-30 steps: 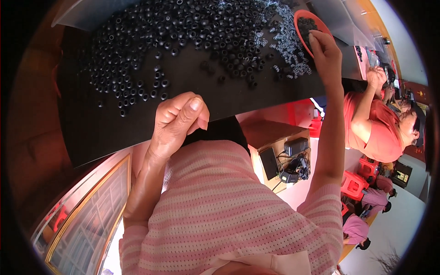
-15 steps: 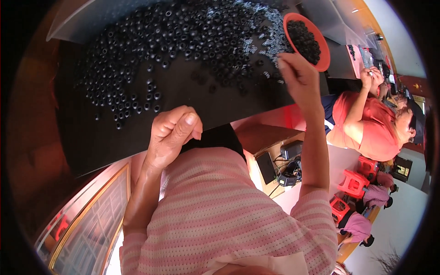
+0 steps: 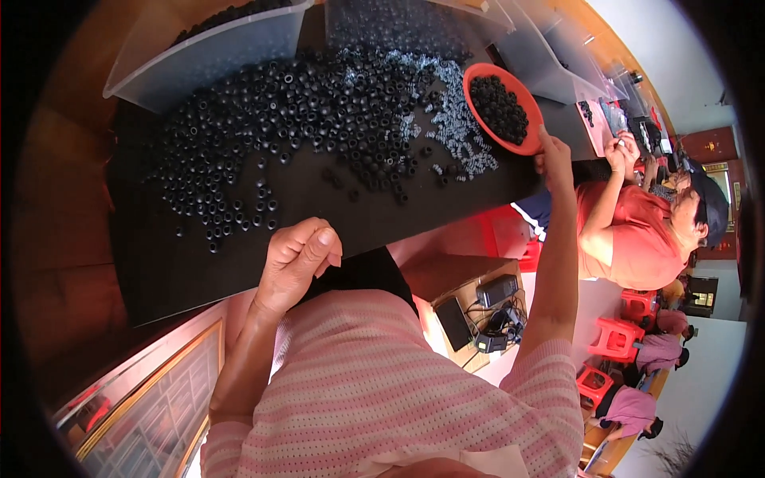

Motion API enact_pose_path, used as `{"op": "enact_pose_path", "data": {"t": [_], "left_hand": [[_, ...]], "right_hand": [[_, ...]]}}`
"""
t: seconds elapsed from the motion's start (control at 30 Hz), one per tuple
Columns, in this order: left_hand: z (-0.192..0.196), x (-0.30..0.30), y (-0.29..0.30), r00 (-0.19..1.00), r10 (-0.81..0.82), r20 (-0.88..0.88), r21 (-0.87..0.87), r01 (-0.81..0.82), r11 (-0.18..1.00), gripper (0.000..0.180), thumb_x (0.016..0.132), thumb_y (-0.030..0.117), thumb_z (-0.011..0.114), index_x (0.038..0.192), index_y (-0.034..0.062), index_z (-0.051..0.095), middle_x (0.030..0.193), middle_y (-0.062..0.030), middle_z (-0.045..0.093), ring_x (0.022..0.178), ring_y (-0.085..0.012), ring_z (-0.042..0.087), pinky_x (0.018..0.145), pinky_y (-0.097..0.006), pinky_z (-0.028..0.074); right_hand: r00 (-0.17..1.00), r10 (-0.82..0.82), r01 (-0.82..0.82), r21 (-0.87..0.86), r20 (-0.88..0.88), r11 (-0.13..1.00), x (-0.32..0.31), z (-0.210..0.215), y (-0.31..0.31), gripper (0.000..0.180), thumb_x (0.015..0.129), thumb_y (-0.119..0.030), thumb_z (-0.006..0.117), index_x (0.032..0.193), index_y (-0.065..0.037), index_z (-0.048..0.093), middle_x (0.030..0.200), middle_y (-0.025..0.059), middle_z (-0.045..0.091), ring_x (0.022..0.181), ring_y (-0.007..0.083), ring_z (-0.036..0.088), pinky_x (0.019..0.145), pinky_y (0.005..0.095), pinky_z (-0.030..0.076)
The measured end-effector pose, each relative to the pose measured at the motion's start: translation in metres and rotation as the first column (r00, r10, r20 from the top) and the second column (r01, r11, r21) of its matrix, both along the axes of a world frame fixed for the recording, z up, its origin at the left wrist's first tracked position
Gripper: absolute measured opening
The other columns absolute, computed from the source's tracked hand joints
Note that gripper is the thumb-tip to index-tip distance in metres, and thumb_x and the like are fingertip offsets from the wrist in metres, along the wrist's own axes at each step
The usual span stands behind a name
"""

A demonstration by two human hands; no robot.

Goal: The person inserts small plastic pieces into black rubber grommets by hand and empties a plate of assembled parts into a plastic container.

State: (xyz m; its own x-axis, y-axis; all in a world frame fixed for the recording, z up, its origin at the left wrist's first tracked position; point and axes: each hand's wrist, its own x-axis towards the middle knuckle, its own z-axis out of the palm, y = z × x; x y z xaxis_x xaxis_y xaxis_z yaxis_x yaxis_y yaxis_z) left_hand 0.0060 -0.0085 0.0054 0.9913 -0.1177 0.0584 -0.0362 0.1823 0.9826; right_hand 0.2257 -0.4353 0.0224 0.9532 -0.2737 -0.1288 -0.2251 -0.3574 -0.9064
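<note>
My left hand [image 3: 301, 259] hangs as a fist by the near table edge, thumb laid over the curled fingers. Whatever is inside it is hidden. At the right, my right hand [image 3: 555, 162] has its fingers curled at the near right rim of an orange-red bowl [image 3: 473, 119], seemingly gripping it. Dark small pieces [image 3: 500, 110] fill the bowl. Many small hollow black round pieces [image 3: 299, 107] lie spread across the black tabletop [image 3: 319, 187]. Beside the bowl are scattered tiny grey-blue pieces [image 3: 472, 147], too small to make out.
Translucent plastic bins [image 3: 223, 56] stand along the table's far side, another bin [image 3: 550, 64] behind the bowl. A co-worker in an orange shirt [image 3: 625, 239] sits at the right. Below the table edge, a cardboard box [image 3: 446, 279] carries black adapters and cables [image 3: 498, 319].
My right hand has moved from the scattered grey-blue pieces at the bowl's left to its near right rim. The view has tilted, showing more of the bins. My left hand stays closed.
</note>
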Motion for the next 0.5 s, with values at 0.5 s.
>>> {"op": "enact_pose_path", "data": {"t": [0.5], "left_hand": [[-0.006, 0.002, 0.003, 0.999, -0.040, 0.031, -0.031, 0.041, 0.999, 0.033, 0.100, 0.022, 0.049, 0.074, 0.0030, 0.057, 0.065, -0.0006, 0.056, 0.051, -0.0046, 0.043, 0.046, -0.021, 0.034]], "right_hand": [[0.974, 0.015, -0.074, 0.254, 0.226, 0.964, -0.025, 0.041, -0.007, 0.017, 0.087, -0.007, 0.058, 0.103, 0.001, 0.058, 0.067, -0.0003, 0.057, 0.043, 0.0047, 0.044, 0.036, 0.0186, 0.031]]}}
